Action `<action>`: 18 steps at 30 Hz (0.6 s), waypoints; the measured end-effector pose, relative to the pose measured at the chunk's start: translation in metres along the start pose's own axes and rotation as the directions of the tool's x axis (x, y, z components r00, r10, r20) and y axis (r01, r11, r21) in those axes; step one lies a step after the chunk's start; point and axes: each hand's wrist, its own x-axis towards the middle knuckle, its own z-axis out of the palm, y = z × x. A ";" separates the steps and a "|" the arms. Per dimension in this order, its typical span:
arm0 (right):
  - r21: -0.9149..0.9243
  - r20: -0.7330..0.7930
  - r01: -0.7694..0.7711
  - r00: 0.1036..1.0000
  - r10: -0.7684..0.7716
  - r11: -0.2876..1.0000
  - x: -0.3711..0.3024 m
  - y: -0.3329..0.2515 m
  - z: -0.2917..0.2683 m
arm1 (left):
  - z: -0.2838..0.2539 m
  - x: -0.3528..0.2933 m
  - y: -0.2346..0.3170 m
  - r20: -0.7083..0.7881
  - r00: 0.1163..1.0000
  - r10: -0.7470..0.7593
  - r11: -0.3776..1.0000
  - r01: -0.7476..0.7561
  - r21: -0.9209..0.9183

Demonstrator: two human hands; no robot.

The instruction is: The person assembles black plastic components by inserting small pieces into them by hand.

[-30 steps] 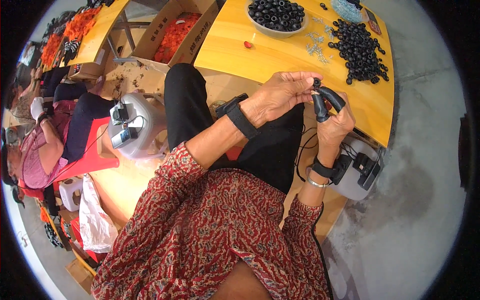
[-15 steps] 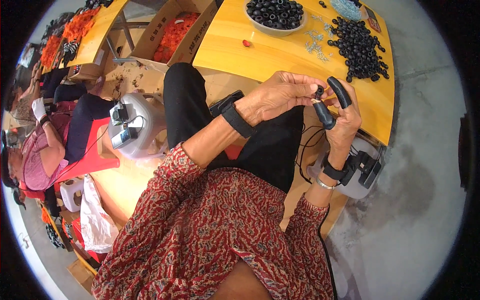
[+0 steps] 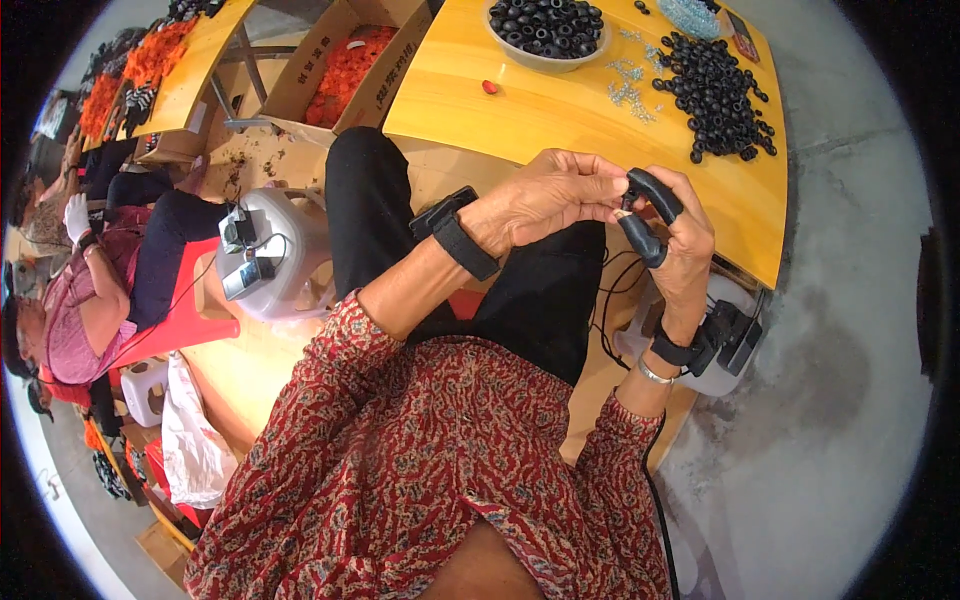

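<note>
My left hand (image 3: 565,197) pinches a small black ring-shaped part (image 3: 629,199) between thumb and fingertips, partly hidden by the fingers. On the other side of that part is my right hand (image 3: 682,240), with black covers on the thumb and index finger. Its index cover (image 3: 656,194) curls over the part, while the thumb cover (image 3: 640,238) comes up from below. The two hands meet just off the near edge of the yellow table (image 3: 480,110). On the table lie a loose heap of black ring-shaped parts (image 3: 715,100) and scattered small clear pieces (image 3: 630,95).
A bowl (image 3: 548,62) of black parts, a small red piece (image 3: 490,87) and a tub of clear pieces (image 3: 690,18) stand on the table. Left of my legs are a carton (image 3: 290,105) of orange material and a white jug (image 3: 285,260). Another person (image 3: 100,290) sits at far left.
My right index finger has bent down over the black part, closing the gap to the left fingertips. Both hands have shifted slightly left.
</note>
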 end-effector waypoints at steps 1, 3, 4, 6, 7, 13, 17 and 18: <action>-0.001 0.000 0.000 1.000 0.000 1.000 0.000 0.000 0.000 | 0.000 0.000 -0.001 -0.015 1.000 -0.001 1.000 0.002 0.010; -0.020 -0.001 0.006 1.000 -0.006 1.000 0.000 0.001 0.002 | -0.001 -0.001 -0.002 -0.031 1.000 -0.003 1.000 0.004 0.019; -0.020 -0.001 0.006 1.000 -0.006 1.000 0.000 0.000 0.002 | -0.002 -0.002 -0.002 -0.029 1.000 0.008 1.000 -0.008 0.015; -0.017 0.001 -0.010 1.000 0.010 1.000 0.001 -0.001 0.002 | -0.002 -0.002 -0.002 -0.026 0.999 0.021 1.000 -0.020 0.010; -0.018 0.001 -0.010 1.000 0.010 1.000 0.001 0.000 0.003 | -0.003 -0.002 -0.002 -0.030 0.999 0.013 1.000 -0.013 0.013; 0.059 -0.034 -0.034 0.999 0.036 0.998 -0.001 0.004 0.007 | -0.005 0.000 -0.002 0.001 1.000 0.000 1.000 0.000 0.001; 0.031 -0.052 -0.041 0.998 0.042 0.999 -0.001 0.005 0.010 | -0.003 0.000 -0.002 0.011 0.999 0.038 0.999 -0.038 -0.004; 0.020 -0.062 -0.048 0.997 0.049 0.999 -0.001 0.006 0.010 | -0.002 0.001 -0.001 0.014 0.999 0.037 0.999 -0.037 -0.005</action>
